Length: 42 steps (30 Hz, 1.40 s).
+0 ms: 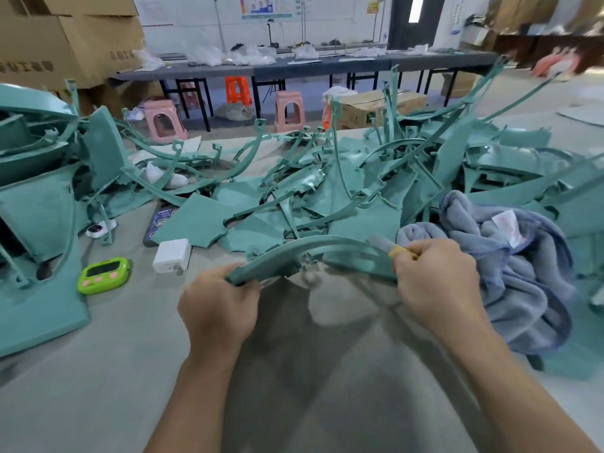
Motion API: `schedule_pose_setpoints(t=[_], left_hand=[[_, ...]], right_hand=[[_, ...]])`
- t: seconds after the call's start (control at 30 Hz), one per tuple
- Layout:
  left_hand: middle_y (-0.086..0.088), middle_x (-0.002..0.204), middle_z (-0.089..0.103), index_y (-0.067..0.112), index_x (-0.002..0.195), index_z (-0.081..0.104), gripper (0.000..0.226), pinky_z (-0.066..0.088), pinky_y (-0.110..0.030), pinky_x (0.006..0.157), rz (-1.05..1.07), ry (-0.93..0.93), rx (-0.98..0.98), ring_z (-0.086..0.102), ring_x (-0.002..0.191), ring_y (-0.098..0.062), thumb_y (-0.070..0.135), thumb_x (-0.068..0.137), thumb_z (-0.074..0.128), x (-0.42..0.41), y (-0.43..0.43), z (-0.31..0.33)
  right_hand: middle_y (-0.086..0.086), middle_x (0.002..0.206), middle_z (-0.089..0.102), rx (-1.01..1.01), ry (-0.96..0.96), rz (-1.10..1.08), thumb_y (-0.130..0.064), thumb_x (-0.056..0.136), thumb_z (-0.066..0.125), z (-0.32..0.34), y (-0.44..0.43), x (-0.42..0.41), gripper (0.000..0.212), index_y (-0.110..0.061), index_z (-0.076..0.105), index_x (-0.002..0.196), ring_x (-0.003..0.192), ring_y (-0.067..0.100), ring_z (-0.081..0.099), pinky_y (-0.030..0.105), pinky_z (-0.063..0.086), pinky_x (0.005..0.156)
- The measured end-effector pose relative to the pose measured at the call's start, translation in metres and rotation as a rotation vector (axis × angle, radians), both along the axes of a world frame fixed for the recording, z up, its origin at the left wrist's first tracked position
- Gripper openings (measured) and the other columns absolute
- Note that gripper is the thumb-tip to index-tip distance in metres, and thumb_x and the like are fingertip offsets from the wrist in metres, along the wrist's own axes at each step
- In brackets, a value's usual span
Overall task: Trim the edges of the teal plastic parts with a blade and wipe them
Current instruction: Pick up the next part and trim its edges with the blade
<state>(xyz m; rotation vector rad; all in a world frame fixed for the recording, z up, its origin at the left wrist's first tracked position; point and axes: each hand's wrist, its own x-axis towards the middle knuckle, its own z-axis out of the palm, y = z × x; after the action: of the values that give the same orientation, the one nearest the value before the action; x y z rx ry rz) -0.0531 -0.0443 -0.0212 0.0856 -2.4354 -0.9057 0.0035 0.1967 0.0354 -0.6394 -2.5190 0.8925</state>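
A curved teal part (313,253) is held between both hands above the table (98,371). Its left end is gripped by the left hand (219,305). Its right end lies under the right hand (434,276), whose curled fingers pinch a blurred yellow-handled blade (389,245).

A wide-angle camera worn on the person's head looks forward and down across the grey table (130,371). Both forearms enter from the bottom edge. The left hand (219,305) and right hand (438,282) sit close to the lens, just below centre, with the curved teal part (310,253) between them. The teal heap (327,191) fills the middle band, and the far workbench (294,68) bows along the top.
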Motion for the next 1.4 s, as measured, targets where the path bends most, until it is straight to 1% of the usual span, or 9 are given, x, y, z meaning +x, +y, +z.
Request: schedule_pose_setpoints(t=[0.13, 0.27, 0.43, 0.57, 0.83, 1.03, 1.2, 1.3, 1.4], left_hand=[[0.013, 0.043, 0.039, 0.021, 0.056, 0.060, 0.022, 0.022, -0.018, 0.050, 0.013, -0.011, 0.009, 0.035, 0.043, -0.013, 0.024, 0.074, 0.072, -0.002, -0.004, 0.001], [0.016, 0.044, 0.034, 0.024, 0.052, 0.060, 0.023, 0.021, -0.018, 0.051, 0.010, 0.014, -0.008, 0.033, 0.047, -0.024, 0.031, 0.073, 0.067, -0.001, -0.003, 0.004], [0.014, 0.046, 0.036, 0.014, 0.063, 0.067, 0.015, 0.025, -0.024, 0.051, 0.022, -0.018, -0.028, 0.053, 0.053, -0.038, 0.011, 0.071, 0.080, 0.001, 0.004, 0.005], [0.011, 0.045, 0.037, 0.029, 0.046, 0.043, 0.046, 0.027, -0.025, 0.051, 0.038, -0.078, 0.023, 0.041, 0.052, -0.031, 0.011, 0.071, 0.077, 0.002, 0.004, 0.007], [0.017, 0.045, 0.033, 0.034, 0.045, 0.033, 0.059, 0.022, -0.018, 0.052, -0.013, -0.072, 0.037, 0.027, 0.044, -0.016, 0.012, 0.075, 0.080, 0.008, 0.004, 0.010], [0.017, 0.045, 0.036, 0.031, 0.047, 0.045, 0.049, 0.025, -0.016, 0.054, -0.008, -0.073, 0.066, 0.032, 0.044, -0.019, 0.010, 0.072, 0.080, 0.010, 0.005, 0.011], [0.014, 0.044, 0.037, 0.035, 0.046, 0.038, 0.055, 0.025, -0.017, 0.053, 0.006, -0.076, 0.075, 0.033, 0.043, -0.013, 0.008, 0.071, 0.079, 0.006, 0.004, 0.011], [0.016, 0.044, 0.036, 0.029, 0.049, 0.054, 0.039, 0.026, -0.016, 0.053, 0.008, -0.069, 0.084, 0.033, 0.042, -0.016, 0.008, 0.070, 0.079, 0.006, 0.004, 0.011], [0.016, 0.044, 0.037, 0.024, 0.056, 0.065, 0.026, 0.025, -0.017, 0.051, -0.009, -0.059, 0.068, 0.034, 0.043, -0.014, 0.011, 0.073, 0.080, 0.007, 0.009, 0.010]], right_hand=[[-0.006, 0.038, 0.042, -0.076, 0.110, 0.190, -0.027, 0.097, 0.057, 0.014, -0.048, -0.009, 0.050, -0.013, 0.045, 0.050, 0.044, 0.013, 0.038, 0.025, 0.026, 0.042], [-0.003, 0.042, 0.038, -0.154, 0.090, 0.260, -0.025, 0.094, 0.055, 0.014, -0.070, -0.016, 0.048, -0.016, 0.044, 0.049, 0.054, 0.026, 0.038, 0.034, 0.028, 0.051], [0.004, 0.055, 0.046, -0.080, -0.014, -0.002, -0.028, 0.098, 0.056, -0.009, -0.008, 0.010, 0.050, -0.014, 0.044, 0.052, 0.069, 0.035, 0.047, 0.035, 0.035, 0.064], [0.018, 0.085, 0.068, -0.008, -0.119, -0.162, -0.023, 0.098, 0.051, -0.015, 0.021, 0.025, 0.033, -0.015, 0.062, 0.067, 0.083, 0.037, 0.054, 0.035, 0.038, 0.071], [-0.003, 0.041, 0.038, -0.179, 0.121, 0.098, -0.027, 0.097, 0.055, 0.017, -0.065, -0.007, 0.050, -0.013, 0.039, 0.051, 0.048, 0.017, 0.037, 0.030, 0.026, 0.043], [0.002, 0.055, 0.048, -0.170, -0.018, -0.058, -0.028, 0.101, 0.050, -0.013, -0.034, 0.006, 0.046, -0.012, 0.045, 0.057, 0.060, 0.029, 0.047, 0.037, 0.032, 0.052], [0.022, 0.094, 0.070, -0.089, -0.087, -0.276, -0.024, 0.100, 0.048, -0.031, 0.013, 0.038, 0.031, -0.009, 0.070, 0.083, 0.091, 0.040, 0.055, 0.039, 0.037, 0.074], [0.011, 0.074, 0.063, -0.096, 0.006, -0.219, -0.026, 0.100, 0.051, -0.025, 0.001, 0.041, 0.034, -0.013, 0.060, 0.070, 0.081, 0.039, 0.054, 0.038, 0.033, 0.069], [0.000, 0.052, 0.043, -0.065, 0.142, -0.015, -0.027, 0.099, 0.054, -0.007, -0.027, 0.031, 0.044, -0.012, 0.042, 0.060, 0.054, 0.018, 0.039, 0.038, 0.022, 0.058]])
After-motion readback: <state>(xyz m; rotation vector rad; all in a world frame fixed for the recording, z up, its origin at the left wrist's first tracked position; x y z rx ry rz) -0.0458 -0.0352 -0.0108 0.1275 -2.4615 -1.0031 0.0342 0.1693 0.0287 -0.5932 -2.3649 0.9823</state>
